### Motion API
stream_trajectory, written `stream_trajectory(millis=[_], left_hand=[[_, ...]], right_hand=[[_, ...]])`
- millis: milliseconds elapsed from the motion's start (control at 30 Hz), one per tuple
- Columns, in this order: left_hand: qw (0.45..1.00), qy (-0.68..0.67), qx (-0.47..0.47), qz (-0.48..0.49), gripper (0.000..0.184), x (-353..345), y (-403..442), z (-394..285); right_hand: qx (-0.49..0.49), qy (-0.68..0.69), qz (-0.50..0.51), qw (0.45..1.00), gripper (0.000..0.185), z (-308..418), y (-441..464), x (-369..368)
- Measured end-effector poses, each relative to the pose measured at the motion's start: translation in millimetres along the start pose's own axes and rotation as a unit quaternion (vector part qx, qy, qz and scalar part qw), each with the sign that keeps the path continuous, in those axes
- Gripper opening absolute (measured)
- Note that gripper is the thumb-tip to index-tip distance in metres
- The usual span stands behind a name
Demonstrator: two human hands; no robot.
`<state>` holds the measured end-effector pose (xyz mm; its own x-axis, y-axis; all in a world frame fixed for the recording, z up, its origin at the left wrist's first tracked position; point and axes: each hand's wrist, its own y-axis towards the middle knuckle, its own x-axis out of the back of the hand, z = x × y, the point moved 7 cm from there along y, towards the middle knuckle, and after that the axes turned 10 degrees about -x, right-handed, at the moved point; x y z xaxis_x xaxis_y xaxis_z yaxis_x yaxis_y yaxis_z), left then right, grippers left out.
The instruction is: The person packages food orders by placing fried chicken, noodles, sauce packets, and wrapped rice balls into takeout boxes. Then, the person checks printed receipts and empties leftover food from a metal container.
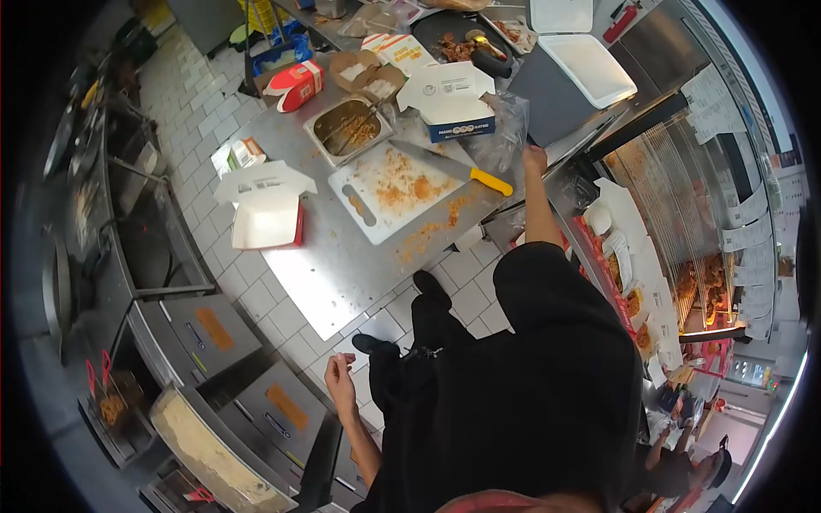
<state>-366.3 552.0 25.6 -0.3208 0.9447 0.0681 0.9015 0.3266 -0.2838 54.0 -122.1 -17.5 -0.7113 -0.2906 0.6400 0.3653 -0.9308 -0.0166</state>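
Observation:
My left hand (339,380) hangs in the air off the near corner of the steel table (321,303), fingers loosely curled and apart, nothing in them. Over the table's right edge, my right hand (534,160) is closed beside a clear plastic bag (506,137); what it holds, if anything, is too small to make out. A yellow-handled knife (490,181) lies across a white cutting board (369,181) covered in orange crumbs. Left of the board stand a metal pan (332,147) with food scraps and tongs and an open red-and-white box (267,224). Behind it sits an open blue-and-white box (462,126).
A grey bin (547,94) with a white-rimmed lid stands at the back right. Along the right runs a heated display case (667,188) with food boxes before it. Drawers (205,338) and fry baskets line the left. Another person (680,470) is at the lower right.

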Motion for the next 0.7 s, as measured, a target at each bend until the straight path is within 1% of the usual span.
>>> stream_trajectory(millis=[33, 67, 133, 167, 200, 233, 333, 367, 400, 433, 467, 533, 567, 600, 633, 667, 700], left_hand=[[0.999, 0.032, -0.008, 0.015, 0.029, -8.9, 10.0, -13.4], [0.997, 0.066, -0.015, 0.030, 0.029, -19.1, 19.8, -24.3], [0.995, 0.074, -0.030, 0.052, 0.026, -47.3, 44.4, -35.6], [0.994, 0.081, -0.038, 0.068, 0.025, -67.2, 58.0, -42.7], [0.991, 0.089, -0.045, 0.086, 0.024, -90.7, 71.9, -49.7], [0.988, 0.098, -0.058, 0.103, 0.024, -117.8, 82.6, -65.4], [0.976, 0.105, -0.077, 0.175, 0.023, -212.7, 110.0, -90.0], [0.969, 0.101, -0.094, 0.207, 0.022, -244.6, 115.0, -97.3], [0.960, 0.093, -0.113, 0.237, 0.021, -279.3, 119.1, -111.4], [0.948, 0.110, -0.145, 0.262, 0.021, -308.7, 121.2, -127.3], [0.934, 0.126, -0.175, 0.285, 0.021, -338.0, 120.6, -151.2], [0.933, 0.120, -0.211, 0.264, 0.026, -381.8, 126.7, -166.7], [0.945, 0.120, -0.197, 0.231, 0.032, -396.4, 131.9, -175.9], [0.956, 0.120, -0.183, 0.197, 0.038, -408.0, 138.6, -182.5], [0.949, 0.131, -0.268, 0.107, 0.044, -412.6, 148.8, -191.3], [0.926, 0.143, -0.349, 0.019, 0.051, -412.5, 153.6, -192.9], [0.915, 0.234, -0.328, -0.020, 0.054, -413.9, 163.0, -178.2]], right_hand=[[0.012, -0.024, 0.040, 0.999, 0.027, 3.8, 2.2, -0.7], [0.085, 0.006, 0.051, 0.995, 0.026, 19.3, -1.6, 4.6], [0.227, 0.071, 0.072, 0.969, 0.026, 62.5, -22.9, 14.6], [0.189, 0.083, 0.173, 0.963, 0.025, 62.3, -8.5, -17.7], [0.149, 0.094, 0.273, 0.946, 0.024, 58.8, 11.6, -59.5], [0.102, 0.101, 0.369, 0.918, 0.023, 42.2, 21.8, -85.8], [-0.045, 0.008, 0.479, 0.877, 0.027, 6.7, -11.2, -105.2], [-0.083, 0.072, 0.569, 0.815, 0.030, -13.8, -26.8, -117.0], [-0.115, 0.134, 0.650, 0.739, 0.033, -11.6, -53.5, -112.8], [-0.133, 0.132, 0.640, 0.745, 0.032, -16.5, -66.3, -99.7], [-0.151, 0.126, 0.632, 0.750, 0.031, 6.1, -105.0, -61.9], [-0.065, 0.162, 0.659, 0.732, 0.029, 35.3, -156.5, -14.0], [-0.023, 0.180, 0.670, 0.720, 0.029, 43.8, -173.9, -1.7], [0.008, 0.165, 0.678, 0.716, 0.028, 40.0, -187.2, -3.8], [0.041, 0.153, 0.685, 0.711, 0.028, 31.2, -200.8, -8.5], [0.073, 0.142, 0.689, 0.707, 0.027, 25.3, -214.7, -8.2], [0.034, 0.109, 0.650, 0.751, 0.026, 19.1, -217.4, -7.1]])
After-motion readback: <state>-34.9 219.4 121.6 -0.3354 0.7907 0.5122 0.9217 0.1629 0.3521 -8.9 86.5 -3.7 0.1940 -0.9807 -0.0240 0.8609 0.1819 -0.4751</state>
